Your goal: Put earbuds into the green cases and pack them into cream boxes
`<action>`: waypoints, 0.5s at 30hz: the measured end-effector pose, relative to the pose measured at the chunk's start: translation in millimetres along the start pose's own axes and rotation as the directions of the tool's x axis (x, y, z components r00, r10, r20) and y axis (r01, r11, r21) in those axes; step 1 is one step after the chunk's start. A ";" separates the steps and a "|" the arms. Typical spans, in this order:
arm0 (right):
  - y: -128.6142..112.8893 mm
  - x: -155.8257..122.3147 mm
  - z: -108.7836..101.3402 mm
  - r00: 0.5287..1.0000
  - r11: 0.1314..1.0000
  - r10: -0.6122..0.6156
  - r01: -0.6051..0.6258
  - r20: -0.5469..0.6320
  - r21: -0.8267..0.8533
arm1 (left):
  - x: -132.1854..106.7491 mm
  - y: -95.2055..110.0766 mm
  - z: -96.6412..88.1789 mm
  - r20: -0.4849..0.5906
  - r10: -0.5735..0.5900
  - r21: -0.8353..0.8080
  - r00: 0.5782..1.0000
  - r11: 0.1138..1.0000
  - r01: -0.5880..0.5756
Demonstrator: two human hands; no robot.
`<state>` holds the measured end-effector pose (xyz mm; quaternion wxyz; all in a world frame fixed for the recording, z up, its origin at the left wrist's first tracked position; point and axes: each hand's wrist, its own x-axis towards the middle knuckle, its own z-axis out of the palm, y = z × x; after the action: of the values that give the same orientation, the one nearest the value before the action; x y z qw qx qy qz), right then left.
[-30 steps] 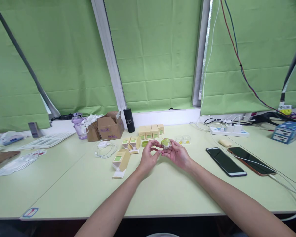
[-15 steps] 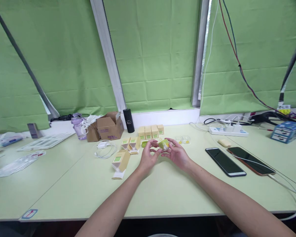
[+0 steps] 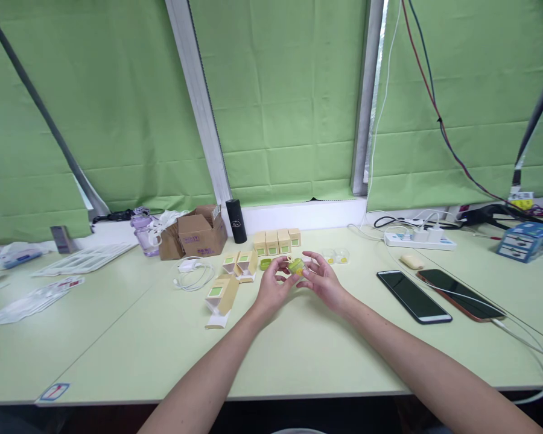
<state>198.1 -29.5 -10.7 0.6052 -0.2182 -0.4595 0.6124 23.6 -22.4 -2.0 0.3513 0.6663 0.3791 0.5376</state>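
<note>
Over the middle of the table, my left hand (image 3: 273, 288) and my right hand (image 3: 328, 286) meet around a small green case (image 3: 295, 264). It has a clear plastic part, and something yellow shows at its lower side. The left fingers and thumb pinch its left side. On the other side, my right thumb and lower fingers touch it while the index finger is raised. A second green case (image 3: 265, 264) lies just left of my left hand. Behind my right hand sits a clear plastic pack (image 3: 341, 256) with yellow pieces in it.
Three opened small boxes, one the nearest box (image 3: 224, 295), lie left of my hands. Several closed boxes (image 3: 278, 242) stand behind. Farther back are a cardboard carton (image 3: 203, 235) and a black cylinder (image 3: 236, 222). Two phones, including a black phone (image 3: 414, 296), lie right.
The green case has turned in my hands and shifted slightly left, with its yellow part now lower. My right index finger has lifted off it.
</note>
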 end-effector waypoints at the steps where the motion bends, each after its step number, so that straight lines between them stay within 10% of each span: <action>1: -0.1 -0.1 0.0 1.000 1.000 -0.005 0.005 0.003 -0.019 | 0.4 -0.3 -0.1 0.010 -0.003 -0.013 1.000 1.000 0.003; 15: 2.3 6.1 -12.6 0.991 0.987 0.043 -0.061 -0.127 -0.147 | 11.7 -16.9 -6.7 0.127 -0.045 -0.345 0.991 0.935 0.087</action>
<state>206.2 -19.7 -16.9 0.5980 -0.3129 -0.4603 0.5767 16.5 -3.8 -10.4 0.5036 0.6105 0.2785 0.5442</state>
